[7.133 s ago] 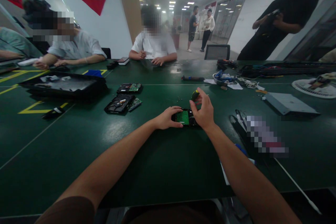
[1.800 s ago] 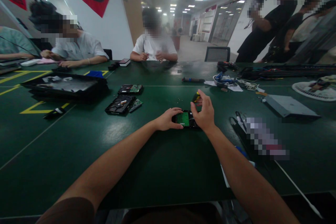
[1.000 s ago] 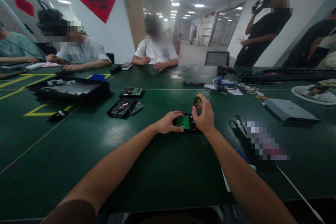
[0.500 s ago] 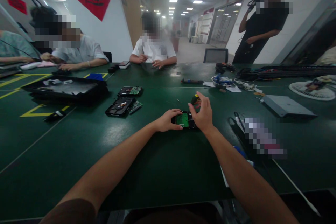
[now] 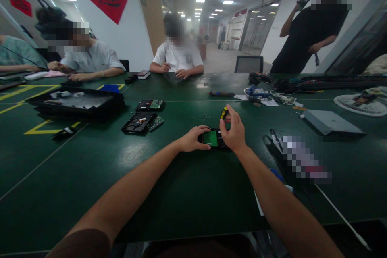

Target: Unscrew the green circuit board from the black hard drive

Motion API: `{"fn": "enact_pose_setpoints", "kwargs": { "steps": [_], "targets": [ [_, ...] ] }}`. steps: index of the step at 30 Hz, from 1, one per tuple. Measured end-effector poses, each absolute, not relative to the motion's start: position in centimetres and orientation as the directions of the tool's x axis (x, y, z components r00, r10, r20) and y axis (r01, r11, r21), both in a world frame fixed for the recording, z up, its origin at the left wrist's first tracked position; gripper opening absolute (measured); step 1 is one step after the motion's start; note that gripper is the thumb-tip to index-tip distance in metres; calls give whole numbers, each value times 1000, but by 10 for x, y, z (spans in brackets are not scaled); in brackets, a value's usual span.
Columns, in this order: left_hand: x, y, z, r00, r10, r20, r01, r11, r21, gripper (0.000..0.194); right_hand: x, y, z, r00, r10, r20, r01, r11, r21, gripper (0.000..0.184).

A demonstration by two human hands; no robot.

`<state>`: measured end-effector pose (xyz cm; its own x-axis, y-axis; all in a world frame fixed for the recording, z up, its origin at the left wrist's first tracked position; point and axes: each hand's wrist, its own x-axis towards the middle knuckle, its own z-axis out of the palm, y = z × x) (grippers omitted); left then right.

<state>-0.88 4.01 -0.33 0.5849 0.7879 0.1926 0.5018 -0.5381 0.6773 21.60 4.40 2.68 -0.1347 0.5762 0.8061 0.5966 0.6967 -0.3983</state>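
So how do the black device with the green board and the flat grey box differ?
The black device, its green board exposed, looks smaller than the grey box. The left hand holds the device; nobody touches the box. Both lie on the green table.

One green-boarded device (image 5: 211, 138); over it, one screwdriver (image 5: 223, 113); left of it, two small black casings (image 5: 133, 124), one loose circuit board (image 5: 157, 123)
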Motion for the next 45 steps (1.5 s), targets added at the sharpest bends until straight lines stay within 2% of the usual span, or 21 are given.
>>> {"fn": "enact_pose_setpoints", "kwargs": {
  "steps": [45],
  "targets": [
    [-10,42,-6,590,786,185,523,-547,654,88,216,44,28,-95,570,816,620,675,-399,61]
  ]
}}
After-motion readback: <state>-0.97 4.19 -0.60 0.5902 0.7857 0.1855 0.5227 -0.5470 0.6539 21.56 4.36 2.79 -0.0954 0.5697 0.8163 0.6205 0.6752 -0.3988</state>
